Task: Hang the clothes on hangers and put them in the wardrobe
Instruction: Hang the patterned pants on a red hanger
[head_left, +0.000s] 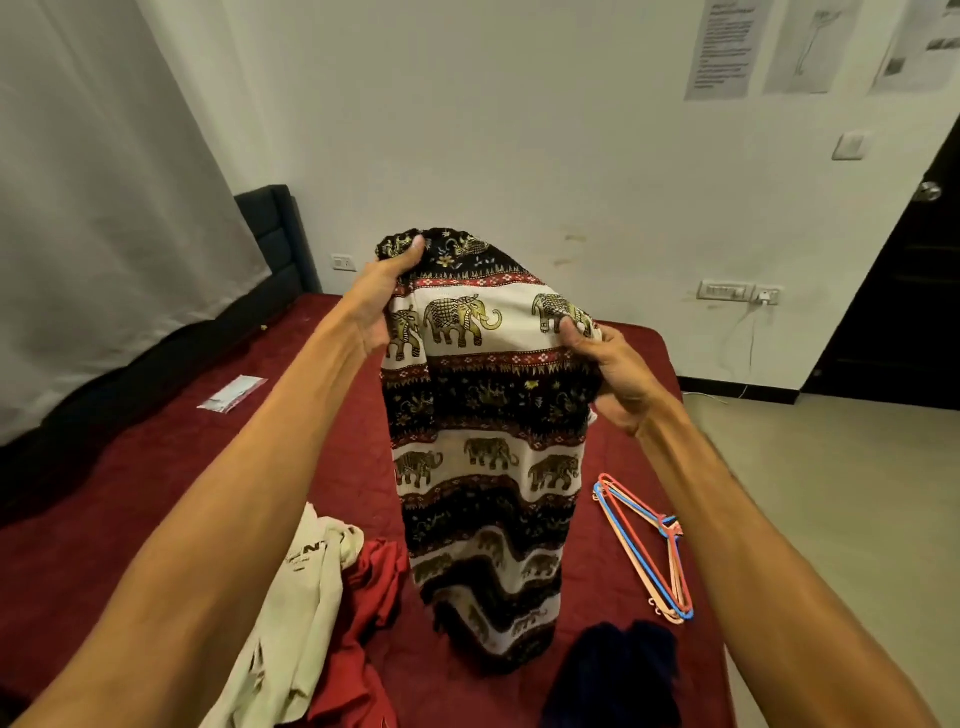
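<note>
The left hand (382, 306) and right hand (610, 374) each grip the top edge of the black-and-cream elephant-print fabric garment (483, 467), which hangs lengthwise straight down over the dark red bed (156, 467). The red, blue and peach plastic hangers (644, 545) lie on the bed below the right hand, the nearer one.

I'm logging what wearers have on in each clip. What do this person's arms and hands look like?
Both arms are bare as far as the picture reaches: no sleeve on the left arm or right arm. The left hand and right hand wear no gloves. No watch, bracelet, ring or tattoo shows on the sides facing the camera.
</note>
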